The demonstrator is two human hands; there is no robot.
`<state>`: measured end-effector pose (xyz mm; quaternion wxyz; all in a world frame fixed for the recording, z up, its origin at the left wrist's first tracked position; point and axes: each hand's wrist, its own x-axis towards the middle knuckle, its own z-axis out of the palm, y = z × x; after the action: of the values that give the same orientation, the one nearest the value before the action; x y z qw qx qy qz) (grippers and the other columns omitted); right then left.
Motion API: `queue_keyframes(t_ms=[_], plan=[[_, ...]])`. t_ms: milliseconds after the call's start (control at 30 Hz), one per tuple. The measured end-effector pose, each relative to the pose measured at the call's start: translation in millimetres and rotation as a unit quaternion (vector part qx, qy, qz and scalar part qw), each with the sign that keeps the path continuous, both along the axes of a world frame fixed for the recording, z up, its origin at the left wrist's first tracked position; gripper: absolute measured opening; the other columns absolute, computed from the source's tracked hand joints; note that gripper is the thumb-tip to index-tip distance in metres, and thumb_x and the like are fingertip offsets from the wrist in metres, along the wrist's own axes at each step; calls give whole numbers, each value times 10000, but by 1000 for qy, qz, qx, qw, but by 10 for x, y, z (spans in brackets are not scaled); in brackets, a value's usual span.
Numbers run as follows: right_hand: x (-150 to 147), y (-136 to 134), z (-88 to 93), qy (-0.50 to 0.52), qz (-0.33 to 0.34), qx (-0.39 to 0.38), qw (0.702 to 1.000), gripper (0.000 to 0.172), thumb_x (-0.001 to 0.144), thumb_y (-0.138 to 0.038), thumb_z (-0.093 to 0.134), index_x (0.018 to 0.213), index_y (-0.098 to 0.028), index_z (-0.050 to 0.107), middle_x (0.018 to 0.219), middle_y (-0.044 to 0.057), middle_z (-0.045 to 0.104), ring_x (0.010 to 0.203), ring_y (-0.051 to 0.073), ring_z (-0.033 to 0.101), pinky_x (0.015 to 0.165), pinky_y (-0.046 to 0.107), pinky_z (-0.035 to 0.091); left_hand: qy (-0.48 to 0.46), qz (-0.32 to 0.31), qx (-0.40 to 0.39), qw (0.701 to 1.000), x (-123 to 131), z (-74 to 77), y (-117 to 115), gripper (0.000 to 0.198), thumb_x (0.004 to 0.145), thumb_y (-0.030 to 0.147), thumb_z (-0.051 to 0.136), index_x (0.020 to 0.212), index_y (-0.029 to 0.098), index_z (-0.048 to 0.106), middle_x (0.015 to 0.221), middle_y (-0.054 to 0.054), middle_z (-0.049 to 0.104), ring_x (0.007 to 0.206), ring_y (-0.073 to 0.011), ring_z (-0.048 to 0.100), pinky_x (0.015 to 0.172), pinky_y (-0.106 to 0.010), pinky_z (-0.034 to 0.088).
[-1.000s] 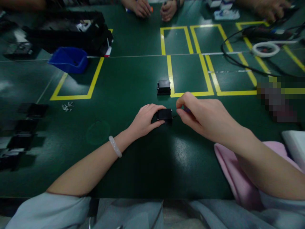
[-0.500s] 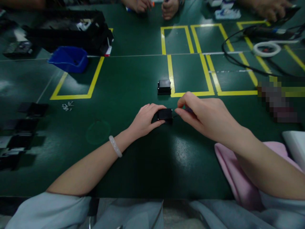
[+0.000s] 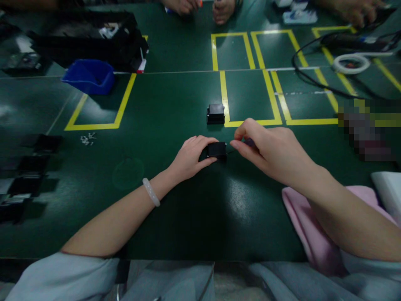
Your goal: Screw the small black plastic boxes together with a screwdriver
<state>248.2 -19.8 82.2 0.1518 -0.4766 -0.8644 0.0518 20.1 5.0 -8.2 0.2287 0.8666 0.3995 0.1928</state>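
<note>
Between the thumb and fingers of my left hand (image 3: 193, 159) sits a small black box-shaped part (image 3: 217, 151), held against the green table. My right hand (image 3: 269, 150) is closed around a screwdriver with a dark handle (image 3: 249, 142). Its thin shaft reaches left to the box's right side; whether the tip sits in a screw is too small to tell. A second, similar black part (image 3: 216, 113) stands just beyond, beside a yellow tape line. A scatter of small silver screws (image 3: 88, 139) lies on the table to the left.
A blue bin (image 3: 90, 77) and a large black tray (image 3: 87, 39) stand far left. Several black parts (image 3: 29, 185) lie along the left side. Pink cloth (image 3: 316, 225) lies under my right forearm. Black cable (image 3: 296, 62) curves at far right. Other people's hands (image 3: 223, 11) work across the table.
My right hand has turned slightly, and more of the screwdriver handle shows. My left hand and the black part stay in place.
</note>
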Motion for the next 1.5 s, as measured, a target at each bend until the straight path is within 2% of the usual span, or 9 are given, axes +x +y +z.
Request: queue_keyframes(t_ms=[200, 400, 633, 800, 1000, 1100, 1233, 1400, 1500], plan=[[7, 3, -6, 23, 4, -17, 1000, 167, 953, -243, 443, 1097, -176, 496, 756, -6, 656, 601, 114, 589, 529, 231, 301, -3, -5, 1, 1000, -2, 8, -6, 363, 950, 333, 606, 1274, 195, 521, 1242, -82, 630, 1173, -248, 568, 1046, -423, 409], [-1, -2, 16, -3, 0, -10, 1000, 181, 979, -336, 423, 1001, -186, 521, 682, -11, 626, 545, 114, 550, 517, 238, 277, -1, 0, -2, 1000, 3, 19, -7, 372, 951, 352, 599, 1278, 194, 515, 1243, -86, 630, 1176, -254, 567, 1046, -432, 414], [12, -1, 14, 12, 6, -17, 1000, 175, 946, -242, 443, 1100, -179, 495, 734, -13, 635, 577, 109, 566, 519, 227, 297, 0, -1, -6, 1000, 6, 12, -1, 355, 949, 345, 597, 1265, 200, 527, 1248, -86, 629, 1181, -258, 567, 1039, -435, 418], [-10, -5, 23, -16, -3, -6, 1000, 199, 981, -346, 414, 993, -184, 528, 672, -11, 617, 540, 115, 541, 514, 241, 272, 1, -1, 0, 1000, 0, 1, 0, 372, 952, 356, 597, 1278, 198, 514, 1249, -83, 627, 1180, -253, 566, 1054, -433, 411], [1, -13, 18, 7, 14, -18, 1000, 193, 931, -228, 448, 1110, -179, 502, 749, -9, 659, 581, 113, 577, 523, 236, 292, -2, -5, 8, 1000, -7, -7, 8, 377, 949, 347, 611, 1278, 189, 519, 1240, -80, 628, 1170, -244, 571, 1046, -414, 416], [0, -17, 24, 0, 14, -13, 1000, 163, 951, -278, 432, 1048, -181, 520, 702, -15, 634, 554, 111, 550, 525, 242, 284, -1, -4, 6, 1000, -7, -11, 8, 376, 950, 358, 603, 1279, 199, 516, 1240, -80, 626, 1171, -249, 571, 1044, -420, 420], [-9, -14, 34, -14, 12, -9, 1000, 232, 990, -364, 386, 973, -190, 537, 668, -10, 619, 531, 111, 529, 524, 245, 267, 2, 0, -2, 1000, -9, -8, 3, 374, 954, 367, 586, 1285, 210, 512, 1243, -78, 627, 1176, -259, 570, 1046, -437, 419], [-2, -10, 30, 10, 18, -20, 1000, 170, 940, -236, 432, 1080, -180, 511, 709, -20, 636, 550, 104, 547, 517, 234, 276, 0, -4, 7, 1000, -7, -7, 8, 370, 951, 363, 599, 1274, 202, 520, 1238, -79, 628, 1167, -249, 570, 1034, -418, 420], [-5, -10, 26, 7, 18, -18, 1000, 152, 943, -258, 448, 1054, -177, 514, 698, -25, 619, 538, 101, 530, 517, 233, 289, -1, -4, 6, 1000, -5, -6, 9, 366, 949, 356, 604, 1268, 195, 524, 1233, -79, 630, 1164, -246, 570, 1034, -414, 420]])
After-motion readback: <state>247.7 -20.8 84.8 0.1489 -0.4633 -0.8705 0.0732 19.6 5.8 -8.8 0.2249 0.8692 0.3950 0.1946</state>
